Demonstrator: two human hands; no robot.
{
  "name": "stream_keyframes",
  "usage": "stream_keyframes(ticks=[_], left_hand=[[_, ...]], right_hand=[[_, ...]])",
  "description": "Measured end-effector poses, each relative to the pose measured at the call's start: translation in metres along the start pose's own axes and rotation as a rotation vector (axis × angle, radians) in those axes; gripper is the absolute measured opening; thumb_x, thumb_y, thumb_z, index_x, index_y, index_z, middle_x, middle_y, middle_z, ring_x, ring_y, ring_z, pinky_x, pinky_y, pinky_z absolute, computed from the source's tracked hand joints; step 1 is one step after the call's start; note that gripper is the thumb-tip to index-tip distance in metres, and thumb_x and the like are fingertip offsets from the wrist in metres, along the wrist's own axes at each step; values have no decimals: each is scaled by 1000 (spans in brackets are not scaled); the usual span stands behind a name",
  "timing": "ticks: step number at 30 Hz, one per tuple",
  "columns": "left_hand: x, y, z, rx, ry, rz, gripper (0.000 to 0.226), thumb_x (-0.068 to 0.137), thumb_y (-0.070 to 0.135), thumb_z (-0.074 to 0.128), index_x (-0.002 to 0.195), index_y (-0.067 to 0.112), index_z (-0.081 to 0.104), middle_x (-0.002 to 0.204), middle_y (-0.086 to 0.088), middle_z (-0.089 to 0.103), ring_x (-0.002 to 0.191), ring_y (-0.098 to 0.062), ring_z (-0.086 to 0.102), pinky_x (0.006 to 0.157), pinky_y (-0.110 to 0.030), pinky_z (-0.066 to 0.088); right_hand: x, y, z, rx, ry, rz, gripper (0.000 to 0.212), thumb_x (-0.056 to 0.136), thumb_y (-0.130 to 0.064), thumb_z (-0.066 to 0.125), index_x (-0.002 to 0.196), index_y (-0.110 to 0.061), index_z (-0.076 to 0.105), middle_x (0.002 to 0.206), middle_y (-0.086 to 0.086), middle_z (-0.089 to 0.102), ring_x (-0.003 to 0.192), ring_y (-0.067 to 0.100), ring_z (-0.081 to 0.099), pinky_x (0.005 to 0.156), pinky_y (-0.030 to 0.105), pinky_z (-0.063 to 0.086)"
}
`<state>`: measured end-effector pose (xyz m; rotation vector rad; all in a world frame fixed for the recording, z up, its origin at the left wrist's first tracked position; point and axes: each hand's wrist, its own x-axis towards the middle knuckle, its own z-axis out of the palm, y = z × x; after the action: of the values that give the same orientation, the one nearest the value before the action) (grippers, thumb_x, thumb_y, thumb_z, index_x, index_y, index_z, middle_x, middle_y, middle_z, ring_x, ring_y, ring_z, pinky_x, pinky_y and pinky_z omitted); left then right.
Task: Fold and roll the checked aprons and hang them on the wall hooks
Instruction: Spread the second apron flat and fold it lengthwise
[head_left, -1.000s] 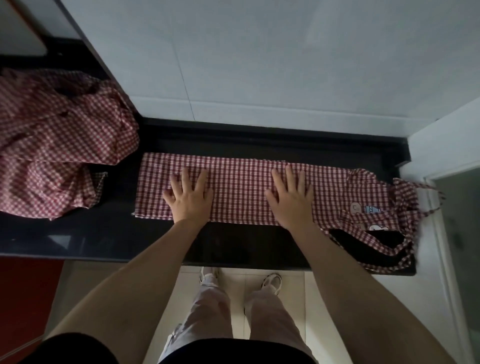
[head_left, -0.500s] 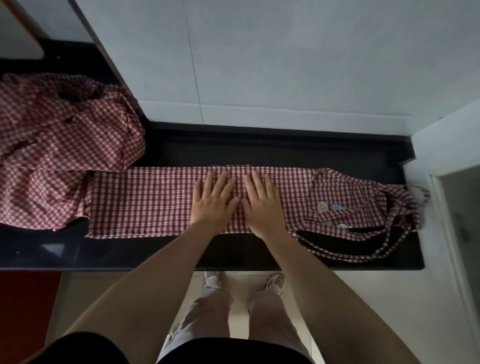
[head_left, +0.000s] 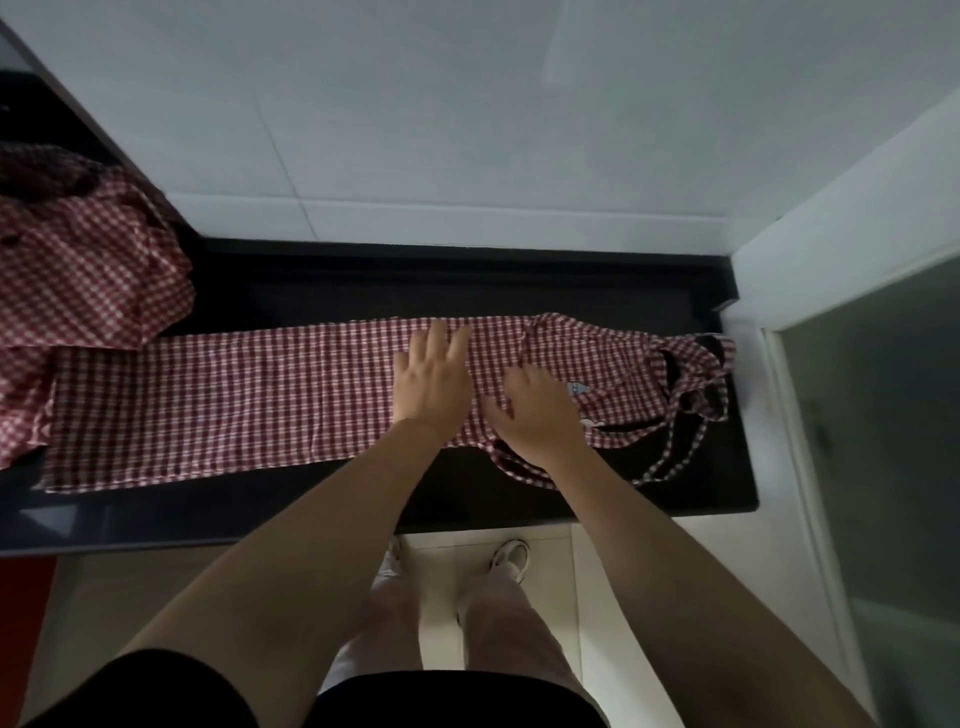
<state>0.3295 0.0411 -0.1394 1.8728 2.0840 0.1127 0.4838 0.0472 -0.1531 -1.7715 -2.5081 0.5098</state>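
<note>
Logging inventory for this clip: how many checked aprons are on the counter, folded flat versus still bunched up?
Folded flat, under both hands: 1, the folded apron
Bunched up at the left end: 1, the crumpled apron
Total: 2

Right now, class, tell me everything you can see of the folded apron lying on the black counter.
The folded apron is red-and-white checked cloth, folded into a long flat strip along the black counter. Its right end is bunched, with a small label and looped straps reaching toward the counter's right end. The left hand presses flat on it; the right hand rests on the bunched part. Its left end touches a crumpled checked apron.
</note>
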Motion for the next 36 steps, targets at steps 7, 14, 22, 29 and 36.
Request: stream_keyframes(ticks=[7, 14, 22, 29, 36], left_hand=[[-6, 44, 30, 26, -124, -106, 54, 95, 30, 48, 146, 27, 29, 158, -8, 18, 143, -32, 19, 113, -54, 26], [-18, 41, 52, -173, -43, -156, 52, 104, 34, 31, 154, 34, 21, 166, -1, 7, 152, -24, -1, 122, -50, 6], [-23, 41, 59, -243, -71, -179, 54, 103, 45, 29, 155, 39, 16, 167, 5, -2, 152, -16, -12, 122, -44, -5], [-17, 40, 41, -234, -211, -143, 89, 84, 81, 37, 157, 39, 8, 165, 5, -14, 151, -19, -17, 122, -47, -6], [-16, 41, 38, 45, -311, -106, 132, 63, 74, 75, 157, 28, -6, 163, -9, -23, 150, -34, -19, 122, -53, -1]], right_hand=[[-18, 16, -10, -255, -207, -208, 81, 66, -65, 76, 121, -13, 49, 120, 7, 55, 111, 24, 51, 107, 40, 37], [-14, 38, -36, -90, -431, -56, 51, 84, -20, 66, 129, -16, 43, 130, 7, 49, 124, 27, 41, 106, 46, 35], [1, 93, -75, 44, -731, 81, 73, 74, -71, 66, 125, -19, 56, 121, -8, 55, 113, 19, 54, 93, 35, 44], [2, 63, -70, -8, -705, 20, 50, 90, -35, 66, 136, -25, 50, 121, -2, 58, 111, 20, 56, 104, 43, 44], [7, 94, -78, -232, -483, 119, 17, 94, -18, 59, 111, -19, 62, 101, -1, 61, 89, 17, 58, 83, 34, 51]])
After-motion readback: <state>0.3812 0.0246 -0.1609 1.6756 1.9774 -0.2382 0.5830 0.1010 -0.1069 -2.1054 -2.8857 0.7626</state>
